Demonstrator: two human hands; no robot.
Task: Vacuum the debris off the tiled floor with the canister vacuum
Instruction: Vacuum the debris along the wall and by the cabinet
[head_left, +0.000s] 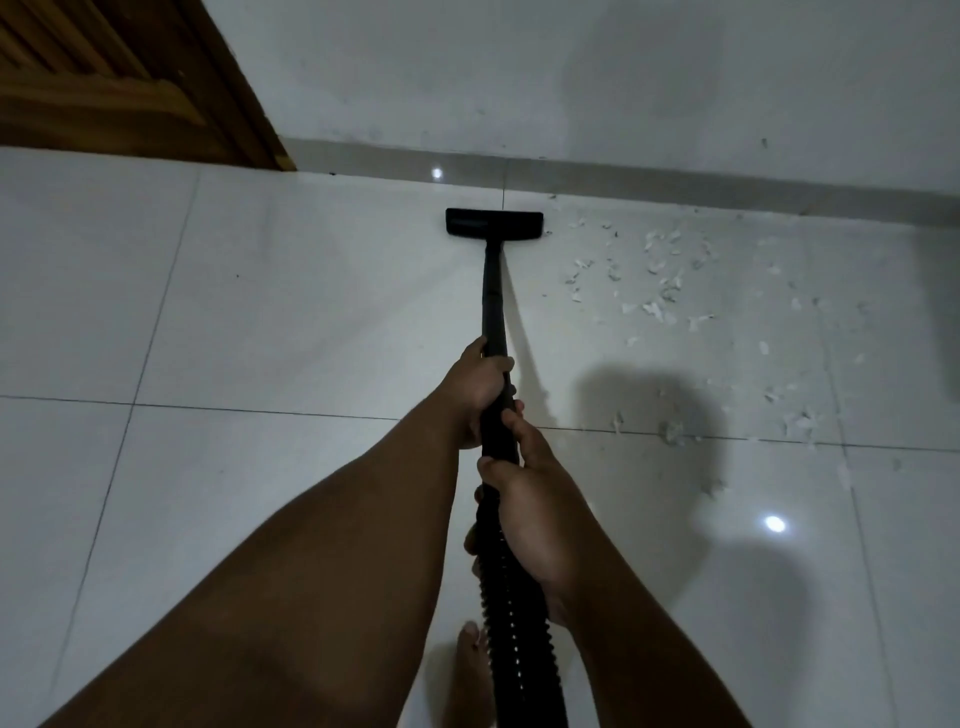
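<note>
Right now both hands are wrapped around the long black plastic vacuum pipe (493, 296). The left hand (475, 387) holds it farther up, fingers curled tight around the stiff tube. The right hand (524, 499) grips nearer the body, where the tube joins the bumpy black bendy hose (511, 623). The hose runs down past a bare foot (470, 670) and out of view, so the canister itself cannot be seen.

The flat black floor head (493, 224) sits on the shiny white tiled floor (234, 322), near the far wall's grey skirting strip (675, 184). The small white scraps of debris (660, 280) lie to the right of the head, spread out toward the near right. None are under the head yet. A brown wooden door (104, 78) stands at the far left.

The pipe looks stiff and light, so it should slide easily on the smooth tile. The scraps look thin and very light, so a fast push might blow or scatter them. Two hands on the pipe seems a good hold for steering it sideways to the right.
</note>
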